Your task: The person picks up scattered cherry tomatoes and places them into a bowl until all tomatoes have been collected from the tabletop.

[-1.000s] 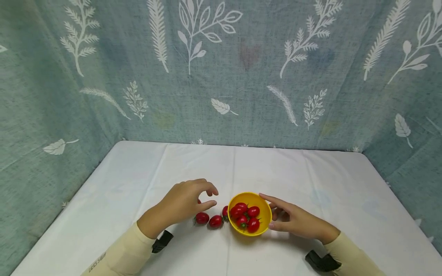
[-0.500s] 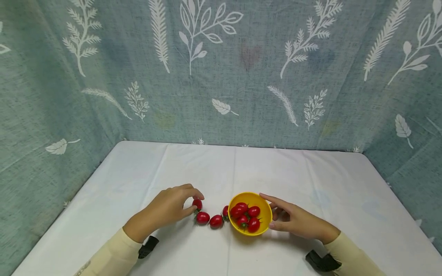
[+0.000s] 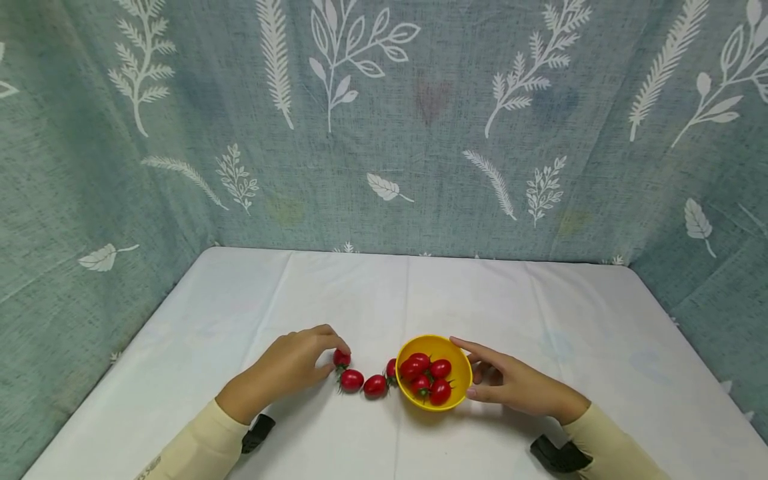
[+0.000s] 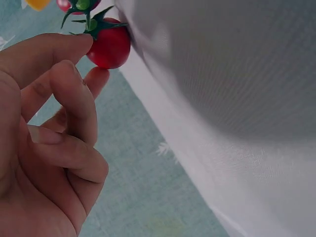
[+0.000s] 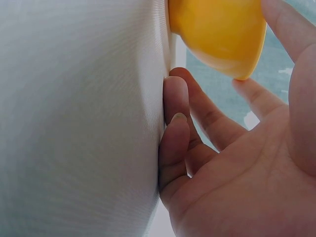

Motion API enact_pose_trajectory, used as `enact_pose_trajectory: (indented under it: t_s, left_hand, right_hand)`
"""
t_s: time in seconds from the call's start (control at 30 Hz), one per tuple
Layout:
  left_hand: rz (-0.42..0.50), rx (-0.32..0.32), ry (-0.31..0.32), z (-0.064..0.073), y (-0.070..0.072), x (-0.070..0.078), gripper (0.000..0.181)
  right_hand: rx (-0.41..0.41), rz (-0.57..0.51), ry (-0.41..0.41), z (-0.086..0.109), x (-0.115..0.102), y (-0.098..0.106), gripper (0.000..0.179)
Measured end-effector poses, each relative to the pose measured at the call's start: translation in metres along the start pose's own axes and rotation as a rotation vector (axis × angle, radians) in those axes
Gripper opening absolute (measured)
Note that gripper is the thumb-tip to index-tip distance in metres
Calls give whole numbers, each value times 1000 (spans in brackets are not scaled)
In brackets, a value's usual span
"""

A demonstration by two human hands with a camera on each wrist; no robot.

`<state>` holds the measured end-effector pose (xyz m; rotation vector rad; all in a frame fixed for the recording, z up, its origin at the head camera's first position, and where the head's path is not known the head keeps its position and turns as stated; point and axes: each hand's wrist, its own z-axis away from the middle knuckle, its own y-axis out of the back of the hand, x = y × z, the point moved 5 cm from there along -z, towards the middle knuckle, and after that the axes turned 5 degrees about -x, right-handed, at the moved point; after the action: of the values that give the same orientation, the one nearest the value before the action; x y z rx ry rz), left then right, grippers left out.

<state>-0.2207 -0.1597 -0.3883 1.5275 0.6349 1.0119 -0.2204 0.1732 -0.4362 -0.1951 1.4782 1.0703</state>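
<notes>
In the head view my left hand (image 3: 291,360) is at the left end of a short row of red cherry tomatoes. Its thumb and a fingertip pinch the endmost cherry tomato (image 4: 110,49), green stem showing in the left wrist view. Beside it on the cloth lie a second tomato (image 3: 351,381), a third (image 3: 375,386) and one partly hidden by the bowl (image 3: 391,370). My right hand (image 3: 516,385) holds the right side of the yellow bowl (image 3: 461,373), thumb and index finger at its rim and the other fingers curled beneath. Several cherry tomatoes (image 3: 441,391) sit inside the bowl.
A white cloth (image 3: 336,287) covers the table. Grey-green curtains (image 3: 384,133) with white leaf prints rise behind it and along both sides. Black straps (image 3: 258,433) are on both wrists.
My left hand has moved left and down from near the bowl, and its fingers have closed around the endmost tomato. My right hand and the bowl have stayed in place.
</notes>
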Motion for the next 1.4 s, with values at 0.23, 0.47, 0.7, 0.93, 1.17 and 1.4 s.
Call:
enact_pose_trajectory:
  t_s: [0.23, 0.47, 0.7, 0.93, 1.17, 1.4]
  left_hand:
    - [-15, -1, 18, -4, -2, -2, 28]
    - [-18, -30, 71, -8, -4, -4, 31]
    - [-8, -50, 100, -11, -6, -6, 33]
    - [-16, -62, 122, -13, -8, -8, 33]
    - [-23, -49, 138, -13, -5, -6, 29]
    - [-13, -43, 156, -13, -5, -11, 26]
  right_hand:
    - [1, 3, -1, 0, 0, 0, 73]
    - [-1, -4, -9, -1, 0, 0, 72]
    - [3, 8, -8, -1, 2, -1, 73]
    - [7, 11, -15, -2, 2, 0, 73]
    - [7, 14, -21, -2, 2, 0, 72]
    - [6, 9, -8, 0, 0, 1, 73]
